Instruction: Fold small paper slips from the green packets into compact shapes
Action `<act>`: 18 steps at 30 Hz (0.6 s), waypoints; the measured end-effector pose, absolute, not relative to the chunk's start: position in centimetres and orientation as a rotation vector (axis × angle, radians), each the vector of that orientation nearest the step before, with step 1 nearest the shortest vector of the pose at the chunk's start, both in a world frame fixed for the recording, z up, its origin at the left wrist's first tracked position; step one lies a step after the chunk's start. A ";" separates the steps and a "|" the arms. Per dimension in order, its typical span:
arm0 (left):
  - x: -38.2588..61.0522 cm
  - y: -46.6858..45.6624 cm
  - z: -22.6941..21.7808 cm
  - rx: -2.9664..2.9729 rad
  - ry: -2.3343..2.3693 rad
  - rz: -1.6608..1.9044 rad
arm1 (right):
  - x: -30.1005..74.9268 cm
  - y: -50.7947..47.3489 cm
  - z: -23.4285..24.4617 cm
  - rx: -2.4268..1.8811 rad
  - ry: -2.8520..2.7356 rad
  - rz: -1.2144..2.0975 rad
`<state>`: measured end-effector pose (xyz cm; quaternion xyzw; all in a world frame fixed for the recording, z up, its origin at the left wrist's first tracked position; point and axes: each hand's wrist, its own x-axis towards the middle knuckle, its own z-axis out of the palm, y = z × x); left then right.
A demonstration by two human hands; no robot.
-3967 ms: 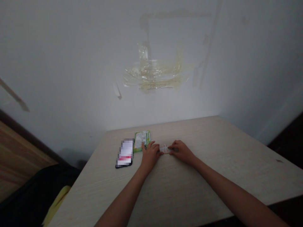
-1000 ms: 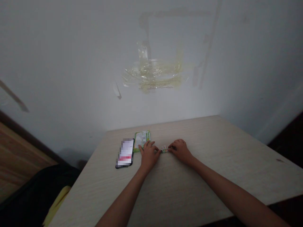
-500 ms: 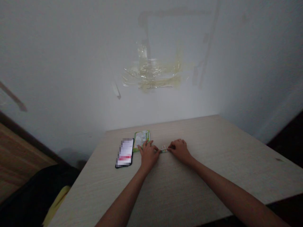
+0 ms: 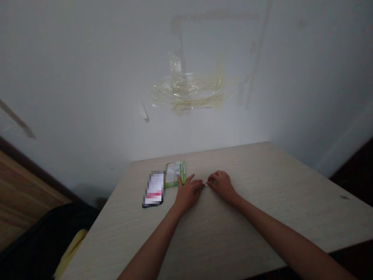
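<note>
A small, pale printed piece point(image 4: 205, 184), too small to name exactly, is between my two hands on the wooden table. My right hand point(image 4: 222, 185) pinches its right end between thumb and fingertips. From the other side, the bent thumb and forefinger of my left hand point(image 4: 189, 193) close on it and cover most of it; the remaining left fingers are spread. Just beyond that hand lies a green and white printed packet point(image 4: 175, 174), its near right corner partly behind the fingers.
A phone point(image 4: 154, 189) with a lit, blurred screen lies left of the packet. The pale wooden table point(image 4: 262, 171) meets a wall with peeling clear tape point(image 4: 189, 91). Dark and yellow cloth point(image 4: 72, 245) sits beyond the table's left edge.
My left hand has slid right, away from the packet and closer to my right hand. Less of the small printed piece shows now. My right hand has barely moved.
</note>
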<state>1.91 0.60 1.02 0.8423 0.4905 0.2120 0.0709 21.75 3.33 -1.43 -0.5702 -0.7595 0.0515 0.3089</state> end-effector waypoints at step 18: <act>1.7 0.3 1.2 2.503 1.550 0.660 | 22.7 3.2 -1.5 -1.321 -2.082 0.201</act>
